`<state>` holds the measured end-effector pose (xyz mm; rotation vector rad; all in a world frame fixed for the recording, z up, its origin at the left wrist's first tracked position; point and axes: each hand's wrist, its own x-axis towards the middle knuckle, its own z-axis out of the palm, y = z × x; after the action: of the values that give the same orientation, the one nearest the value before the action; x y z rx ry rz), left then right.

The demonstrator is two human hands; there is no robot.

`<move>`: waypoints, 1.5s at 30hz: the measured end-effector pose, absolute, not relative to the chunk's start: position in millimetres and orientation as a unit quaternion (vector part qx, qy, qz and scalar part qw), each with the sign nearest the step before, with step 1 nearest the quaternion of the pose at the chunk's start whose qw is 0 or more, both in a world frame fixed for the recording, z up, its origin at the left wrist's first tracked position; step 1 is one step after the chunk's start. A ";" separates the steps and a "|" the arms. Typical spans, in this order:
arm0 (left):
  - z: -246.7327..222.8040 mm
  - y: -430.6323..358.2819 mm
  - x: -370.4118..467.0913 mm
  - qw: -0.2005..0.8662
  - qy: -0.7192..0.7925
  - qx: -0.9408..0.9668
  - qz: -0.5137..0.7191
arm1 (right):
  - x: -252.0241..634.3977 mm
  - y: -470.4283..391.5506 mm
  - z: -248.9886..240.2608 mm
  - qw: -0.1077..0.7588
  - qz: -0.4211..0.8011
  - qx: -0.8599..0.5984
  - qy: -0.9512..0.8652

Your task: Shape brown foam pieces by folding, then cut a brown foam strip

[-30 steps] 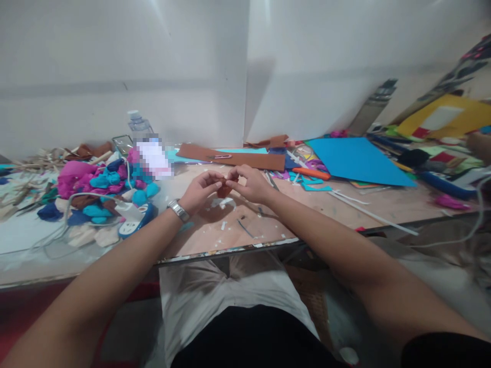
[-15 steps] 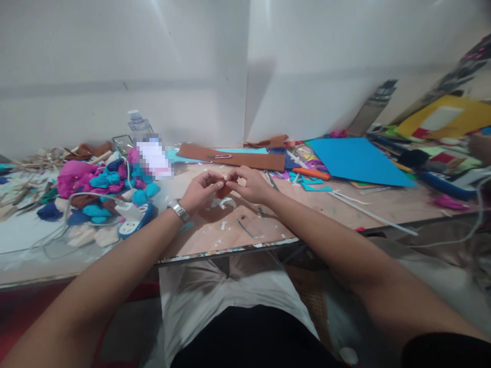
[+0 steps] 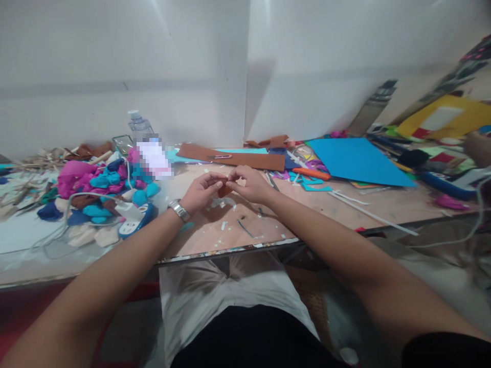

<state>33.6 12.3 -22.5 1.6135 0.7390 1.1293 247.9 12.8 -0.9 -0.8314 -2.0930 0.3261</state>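
Observation:
A small brown piece [image 3: 224,190] is pinched between my two hands above the middle of the table. My left hand [image 3: 201,191], with a metal watch at the wrist, grips its left side with thumb and forefinger. On its other side, my right hand [image 3: 249,184] holds it by the fingertips. The fingers partly cover the piece, so its full shape is hidden. Just behind the hands lies a long brown strip [image 3: 253,160] with a cutter [image 3: 220,157] on top.
Crumpled coloured pieces [image 3: 76,176], a power strip [image 3: 134,221], a phone [image 3: 154,158] and a bottle [image 3: 138,122] are at the left. A blue sheet [image 3: 360,161], an orange cutter [image 3: 311,174] and white strips [image 3: 374,214] lie right. Another person's hand [image 3: 477,148] shows far right.
The brown piece has tilted slightly between my fingertips, and a little more of it shows. Both hands have barely moved.

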 end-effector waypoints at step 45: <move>-15.8 6.9 33.0 0.304 0.364 0.755 0.452 | 248.2 11.8 -3.0 0.413 0.101 -0.349 -0.835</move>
<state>33.0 6.9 -15.8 2.0000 0.9647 1.1975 248.2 11.8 -3.0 -0.8770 -2.0997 0.2543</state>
